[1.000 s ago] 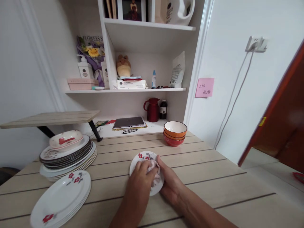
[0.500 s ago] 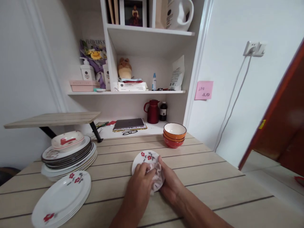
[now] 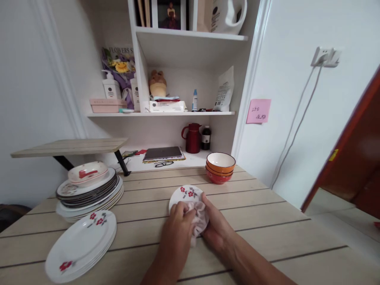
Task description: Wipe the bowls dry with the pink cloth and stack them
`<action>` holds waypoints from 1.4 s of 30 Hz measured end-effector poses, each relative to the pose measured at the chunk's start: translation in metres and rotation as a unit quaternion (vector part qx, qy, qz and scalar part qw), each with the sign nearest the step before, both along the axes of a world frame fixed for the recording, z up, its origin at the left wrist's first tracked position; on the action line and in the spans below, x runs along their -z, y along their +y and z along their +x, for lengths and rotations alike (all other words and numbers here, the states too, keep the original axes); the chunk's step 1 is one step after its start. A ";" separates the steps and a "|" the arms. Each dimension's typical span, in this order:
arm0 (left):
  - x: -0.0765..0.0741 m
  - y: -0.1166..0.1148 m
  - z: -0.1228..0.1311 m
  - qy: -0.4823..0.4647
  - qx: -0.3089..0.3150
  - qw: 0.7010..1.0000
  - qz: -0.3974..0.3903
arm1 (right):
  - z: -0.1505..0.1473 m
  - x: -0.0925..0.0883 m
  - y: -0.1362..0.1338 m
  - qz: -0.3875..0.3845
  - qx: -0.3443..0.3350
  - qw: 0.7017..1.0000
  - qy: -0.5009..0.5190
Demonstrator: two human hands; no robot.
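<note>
A small white plate (image 3: 180,193) with red flowers is held tilted over the middle of the wooden table (image 3: 142,233). My right hand (image 3: 218,229) grips its right edge, with the thumb on the upper side. The fingers of my left hand (image 3: 178,227) are closed on a pale pink cloth (image 3: 200,218), which is pressed on the face of the plate and covers its lower right part. The lower left of the plate is hidden behind my left hand.
Oval flowered plates (image 3: 80,245) are piled at the front left, before a taller plate stack (image 3: 89,194) topped by a square bowl (image 3: 88,173). Orange and red bowls (image 3: 220,168) stand at the back right. Behind are a laptop (image 3: 163,153), glasses (image 3: 164,164) and a red jug (image 3: 192,138).
The camera view has shifted slightly, so everything sits a little further right. The cloth has moved over the plate and is more bunched, covering more of its right side. Both hands keep their hold.
</note>
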State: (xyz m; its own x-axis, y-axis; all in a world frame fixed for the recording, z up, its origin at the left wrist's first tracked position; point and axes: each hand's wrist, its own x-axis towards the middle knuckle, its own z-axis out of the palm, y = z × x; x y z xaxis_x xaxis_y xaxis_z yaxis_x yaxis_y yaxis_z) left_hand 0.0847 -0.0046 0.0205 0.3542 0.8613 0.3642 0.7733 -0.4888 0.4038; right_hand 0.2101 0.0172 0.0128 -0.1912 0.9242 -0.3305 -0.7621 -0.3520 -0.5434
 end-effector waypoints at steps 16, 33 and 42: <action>0.010 0.010 -0.007 -0.032 -0.030 0.996 0.078 | -0.007 -0.005 -0.005 -0.010 -0.001 1.000 0.012; 0.014 0.001 0.005 0.040 -0.057 0.987 0.147 | -0.012 -0.004 -0.010 -0.006 -0.032 0.999 0.007; 0.004 0.028 -0.035 -0.076 -0.166 0.973 0.144 | -0.022 -0.004 -0.021 0.036 -0.051 0.996 -0.060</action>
State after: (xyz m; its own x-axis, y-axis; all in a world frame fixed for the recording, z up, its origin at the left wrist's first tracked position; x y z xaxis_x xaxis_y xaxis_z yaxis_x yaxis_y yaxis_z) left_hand 0.0493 0.0234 0.0166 -0.0030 0.7733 0.6340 0.8497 -0.3324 0.4094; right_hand 0.1881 -0.0040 0.0172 -0.2475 0.9245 -0.2899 -0.6525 -0.3803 -0.6554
